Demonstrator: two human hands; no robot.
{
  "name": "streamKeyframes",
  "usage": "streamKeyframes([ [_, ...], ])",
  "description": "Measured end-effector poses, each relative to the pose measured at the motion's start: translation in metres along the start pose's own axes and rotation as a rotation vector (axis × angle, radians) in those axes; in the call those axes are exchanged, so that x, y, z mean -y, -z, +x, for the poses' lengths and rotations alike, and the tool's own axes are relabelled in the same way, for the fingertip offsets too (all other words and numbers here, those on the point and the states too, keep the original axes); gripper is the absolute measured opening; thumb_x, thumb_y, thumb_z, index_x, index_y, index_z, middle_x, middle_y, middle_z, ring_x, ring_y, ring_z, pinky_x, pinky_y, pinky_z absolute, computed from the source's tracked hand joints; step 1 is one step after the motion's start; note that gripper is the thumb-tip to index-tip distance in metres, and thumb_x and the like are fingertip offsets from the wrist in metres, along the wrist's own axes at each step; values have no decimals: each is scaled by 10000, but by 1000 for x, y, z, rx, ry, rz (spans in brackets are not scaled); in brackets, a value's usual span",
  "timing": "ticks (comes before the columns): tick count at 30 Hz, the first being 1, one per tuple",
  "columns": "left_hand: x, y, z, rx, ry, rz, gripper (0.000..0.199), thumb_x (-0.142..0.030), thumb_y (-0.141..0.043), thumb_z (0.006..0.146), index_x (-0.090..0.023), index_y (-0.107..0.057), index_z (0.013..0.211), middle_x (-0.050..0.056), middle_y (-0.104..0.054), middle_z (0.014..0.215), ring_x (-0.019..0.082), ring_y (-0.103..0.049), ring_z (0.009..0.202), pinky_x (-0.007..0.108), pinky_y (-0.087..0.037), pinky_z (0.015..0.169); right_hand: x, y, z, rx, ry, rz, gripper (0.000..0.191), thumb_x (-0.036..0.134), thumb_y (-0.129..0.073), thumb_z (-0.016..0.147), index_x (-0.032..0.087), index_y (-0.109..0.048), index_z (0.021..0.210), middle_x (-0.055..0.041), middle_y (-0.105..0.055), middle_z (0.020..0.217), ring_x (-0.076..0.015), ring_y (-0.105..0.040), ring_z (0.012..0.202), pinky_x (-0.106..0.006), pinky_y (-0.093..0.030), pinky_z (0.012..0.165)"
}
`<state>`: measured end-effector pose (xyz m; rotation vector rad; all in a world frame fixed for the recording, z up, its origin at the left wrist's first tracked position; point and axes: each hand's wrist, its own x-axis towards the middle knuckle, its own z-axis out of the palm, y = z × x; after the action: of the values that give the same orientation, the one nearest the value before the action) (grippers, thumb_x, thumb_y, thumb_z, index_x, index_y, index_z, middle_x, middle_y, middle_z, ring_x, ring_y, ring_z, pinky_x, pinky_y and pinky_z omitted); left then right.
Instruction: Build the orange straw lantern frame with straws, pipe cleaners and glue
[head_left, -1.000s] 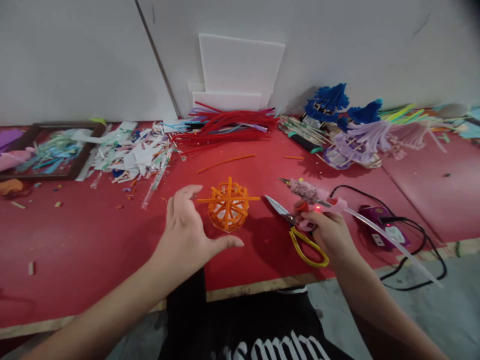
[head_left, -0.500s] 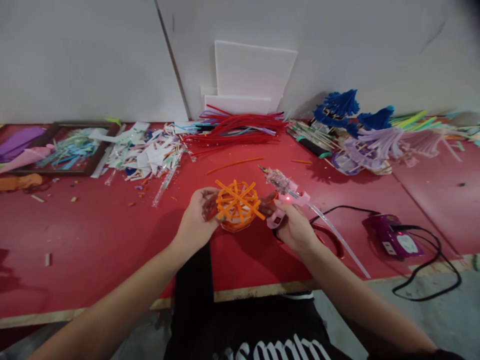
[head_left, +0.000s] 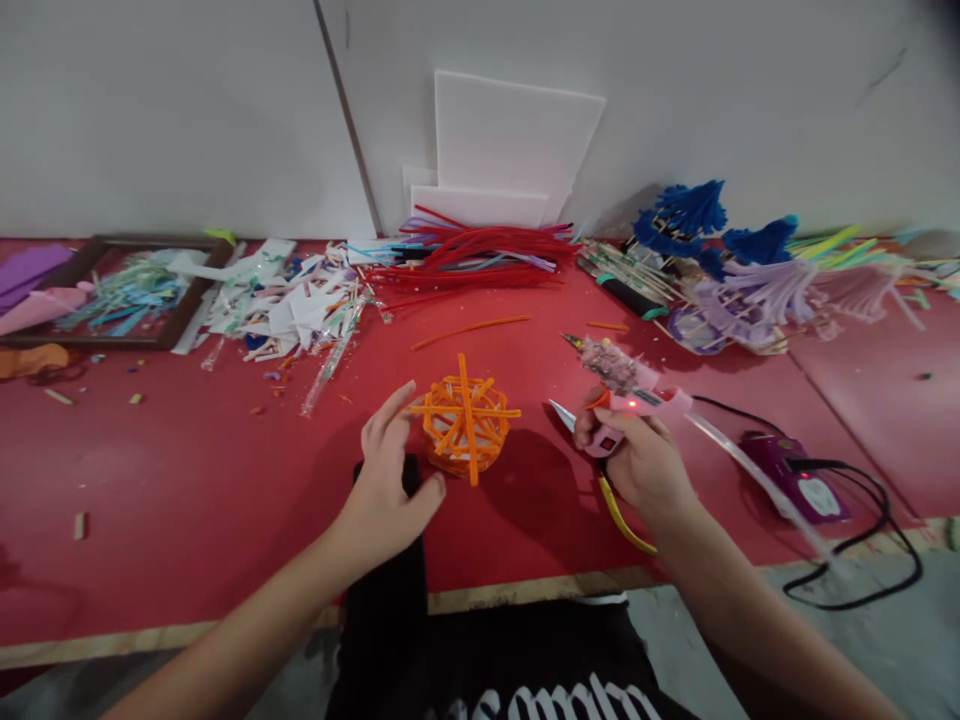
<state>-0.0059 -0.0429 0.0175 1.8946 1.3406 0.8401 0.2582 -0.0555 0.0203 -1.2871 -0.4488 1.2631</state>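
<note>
A small round basket-like frame of orange pipe cleaners stands on the red table, with crossed strips over its top. Just left of it, my left hand is open, thumb and fingers spread around its side without gripping. My right hand is wrapped round the handle of a pink hot glue gun, whose nozzle points up and left. A clear glue stick trails from the gun's back, and a small red light glows on its body. Under that hand lie scissors with a yellow handle, partly hidden.
Red pipe cleaners lie in a bundle at the back. White scraps and a brown frame are at left. Blue and lilac pleated pieces sit at right, near a purple power box with a black cord.
My left hand has let go of the orange frame, which now sits turned with its top cross upright. My right hand has carried the glue gun right, uncovering the scissors' blades.
</note>
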Motion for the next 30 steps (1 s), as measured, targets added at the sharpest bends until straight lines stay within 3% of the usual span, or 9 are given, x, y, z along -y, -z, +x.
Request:
streamKeyframes([
  [4, -2, -9, 0, 34, -41, 149, 714, -532, -699, 744, -210, -428, 1320, 192, -243, 1515, 403, -216, 1432, 624, -298, 1114, 8, 6, 6, -13, 17, -90, 160, 266, -747, 567, 180, -645, 654, 9, -588, 557, -122, -523, 541, -268, -406, 521],
  [9, -3, -29, 9, -102, -114, 190, 987, -664, -753, 630, -213, -323, 1396, 205, -284, 1447, 428, -204, 1411, 665, -240, 1117, 6, 11, 8, -15, 29, -184, 164, 295, -735, 577, 181, -636, 640, 0, -586, 543, -127, -512, 520, -274, -365, 495],
  [14, -6, -39, 14, -243, -73, 128, 826, -531, -770, 688, -212, -365, 1333, 149, -429, 1254, 370, -383, 1286, 616, -341, 1075, 1, 17, 7, 13, 47, -243, 161, 325, -712, 615, 185, -634, 634, -4, -574, 528, -137, -497, 511, -291, -356, 504],
  [17, -2, -39, 19, -252, -96, -17, 848, -433, -748, 728, -218, -257, 1385, 144, -412, 1273, 333, -452, 1251, 554, -415, 1035, -1, 20, 8, 27, 52, -267, 173, 335, -708, 618, 185, -626, 591, -12, -569, 515, -144, -502, 519, -300, -357, 517],
  [20, 7, -38, 25, -215, -147, -169, 938, -388, -749, 724, -234, -141, 1421, 153, -420, 1298, 309, -480, 1257, 517, -438, 1029, -2, 20, 8, 37, 49, -282, 207, 337, -702, 611, 185, -595, 521, -20, -559, 494, -141, -493, 504, -301, -345, 509],
  [25, 21, -30, 31, -66, -163, -305, 937, -349, -704, 758, -276, -86, 1458, 156, -470, 1305, 311, -455, 1312, 584, -361, 1090, -4, 18, 8, 75, 55, -293, 194, 344, -691, 609, 176, -612, 553, -14, -546, 483, -134, -477, 484, -296, -342, 501],
  [28, 22, -22, 30, 22, -170, -351, 878, -316, -677, 766, -324, -120, 1445, 145, -440, 1384, 307, -390, 1375, 577, -341, 1112, -7, 20, 9, 96, 59, -300, 181, 333, -680, 610, 158, -665, 656, -9, -560, 502, -128, -472, 483, -282, -331, 485],
  [30, 21, -15, 29, -10, -154, -302, 821, -345, -685, 726, -324, -221, 1403, 128, -411, 1421, 321, -349, 1402, 563, -349, 1118, -9, 22, 9, 102, 64, -311, 204, 330, -678, 614, 153, -686, 713, -5, -568, 511, -123, -467, 482, -272, -327, 475],
])
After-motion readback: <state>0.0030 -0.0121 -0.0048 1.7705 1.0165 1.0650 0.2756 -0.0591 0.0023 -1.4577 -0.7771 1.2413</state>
